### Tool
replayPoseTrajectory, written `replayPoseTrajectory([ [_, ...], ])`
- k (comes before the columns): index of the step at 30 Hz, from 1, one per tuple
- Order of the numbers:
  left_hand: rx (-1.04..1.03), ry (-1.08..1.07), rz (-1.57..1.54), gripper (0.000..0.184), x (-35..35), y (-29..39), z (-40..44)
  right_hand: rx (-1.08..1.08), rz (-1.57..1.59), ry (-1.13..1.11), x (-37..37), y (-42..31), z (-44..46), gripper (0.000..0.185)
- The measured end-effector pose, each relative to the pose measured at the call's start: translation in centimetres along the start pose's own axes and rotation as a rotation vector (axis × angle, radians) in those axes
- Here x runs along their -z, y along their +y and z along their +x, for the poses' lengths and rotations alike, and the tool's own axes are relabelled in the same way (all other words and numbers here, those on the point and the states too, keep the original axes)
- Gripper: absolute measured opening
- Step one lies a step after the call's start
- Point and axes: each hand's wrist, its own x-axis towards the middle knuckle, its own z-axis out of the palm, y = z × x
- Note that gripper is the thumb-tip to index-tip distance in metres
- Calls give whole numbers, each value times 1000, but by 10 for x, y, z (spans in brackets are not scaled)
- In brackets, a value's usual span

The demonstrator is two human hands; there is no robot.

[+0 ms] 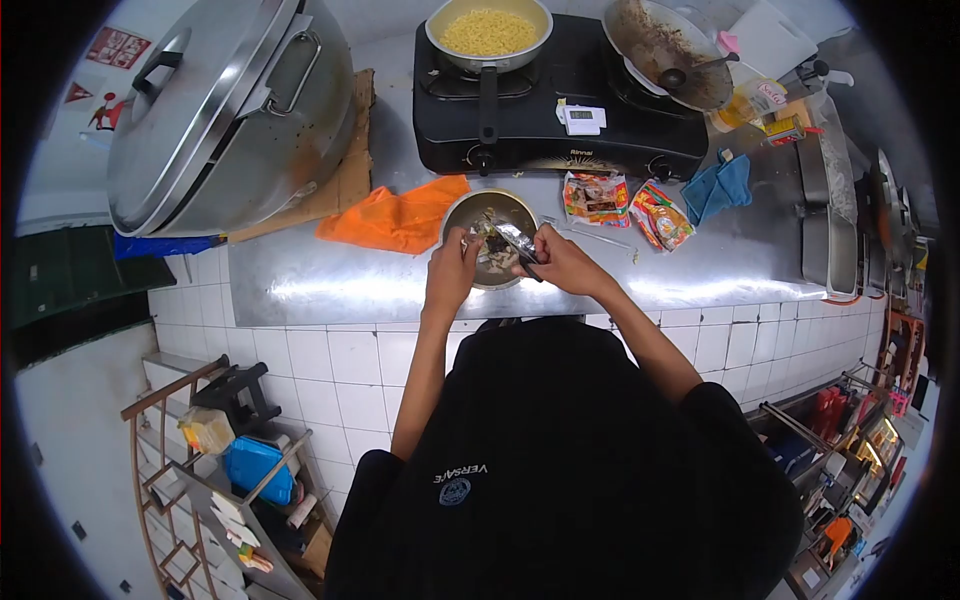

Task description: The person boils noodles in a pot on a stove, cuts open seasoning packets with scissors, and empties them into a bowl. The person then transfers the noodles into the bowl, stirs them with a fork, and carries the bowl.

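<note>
Head cam: I've R hand [563, 262] closed on shiny silver item [512, 236] over bowl [514, 207], nr worktop [300, 290] front edge. L hand [453, 268] fingers curled at bowl's L rim; can't tell if gripping anything. Orange cloth [395, 215] just L of bowl, 2 packets [596, 199] to R. Stove [545, 138] nr back edge, w/ pan [488, 66] of yellow noodles [489, 33].
</note>
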Motion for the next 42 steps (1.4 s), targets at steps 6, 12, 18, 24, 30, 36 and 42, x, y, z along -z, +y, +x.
replayPoseTrajectory([
  [6,-180,165,31,23,-19,-11,-2,-38,-196,50,-12,-14,-12,56],
  [12,-164,172,71,24,-21,-6,-7,-61,-273,57,-20,-8,-11,55],
  [18,-235,211,212,20,-12,-8,-9,-153,-227,29,-7,-21,-13,57],
  [24,-252,183,105,17,-14,-7,-7,-150,-214,34,-10,-21,-14,66],
  [30,-314,188,96,21,-19,-2,-8,-158,-204,-5,-9,-26,-15,70],
  [36,-362,212,175,15,-23,-8,-4,-153,-247,19,-13,-20,-13,70],
  [42,-394,241,150,14,-21,-14,-2,-177,-243,24,-11,-23,-17,69],
])
